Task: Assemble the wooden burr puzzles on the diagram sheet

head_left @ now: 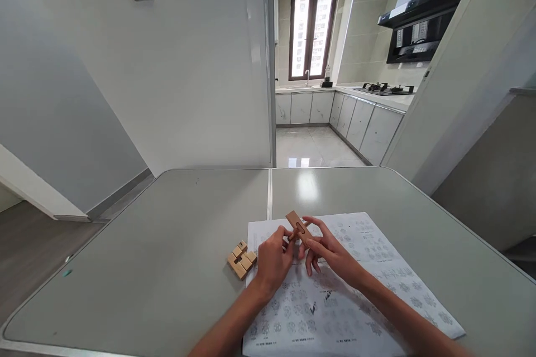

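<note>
My right hand (333,251) holds a flat wooden piece (296,224) with a slot cut in it, tilted over the printed sheet (360,321). My left hand (272,262) is closed around a thin wooden stick (292,235), whose end meets the slotted piece; whether it passes into the slot cannot be made out. Beside the left wrist, several light wooden blocks (238,265) sit grouped around a small gap, partly on the sheet's left edge. Rows of small line diagrams and a few dark handwritten marks cover the sheet below both hands.
The grey table (167,268) has a pale seam (269,192) running away from me. A small green scrap (67,273) lies near its left edge. Past the far edge are a white wall panel (201,83) and a kitchen with a gas stove (385,89).
</note>
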Available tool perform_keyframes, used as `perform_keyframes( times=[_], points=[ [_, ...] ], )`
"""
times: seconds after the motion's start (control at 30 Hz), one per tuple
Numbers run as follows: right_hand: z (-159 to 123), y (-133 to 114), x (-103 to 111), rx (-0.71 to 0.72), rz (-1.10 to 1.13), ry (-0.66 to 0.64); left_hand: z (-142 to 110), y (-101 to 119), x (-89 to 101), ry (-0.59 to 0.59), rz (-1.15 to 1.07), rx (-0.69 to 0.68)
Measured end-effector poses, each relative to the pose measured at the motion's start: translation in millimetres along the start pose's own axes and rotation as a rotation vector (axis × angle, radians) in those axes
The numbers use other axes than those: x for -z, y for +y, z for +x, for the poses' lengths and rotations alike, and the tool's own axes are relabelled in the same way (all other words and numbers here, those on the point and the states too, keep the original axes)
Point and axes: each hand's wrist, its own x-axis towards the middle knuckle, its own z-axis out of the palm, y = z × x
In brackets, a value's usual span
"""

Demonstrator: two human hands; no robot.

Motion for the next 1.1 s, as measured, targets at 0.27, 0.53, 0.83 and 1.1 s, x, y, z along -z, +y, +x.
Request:
perform_keyframes(
  times=[0.27,0.53,0.83,1.1],
  points=[
    [5,18,-4,-0.085,0.084,0.118,1,4,0.4,0.0,0.03,0.035],
    [11,19,1,-0.15,0.229,0.148,3,2,1.9,-0.026,0.063,-0.013],
    [12,25,5,-0.149,0.26,0.121,8,-2,1.3,-0.025,-0.036,-0.019],
    [9,18,1,-0.142,0.262,0.171,10,5,5.0,-0.045,-0.121,-0.05]
  ],
)
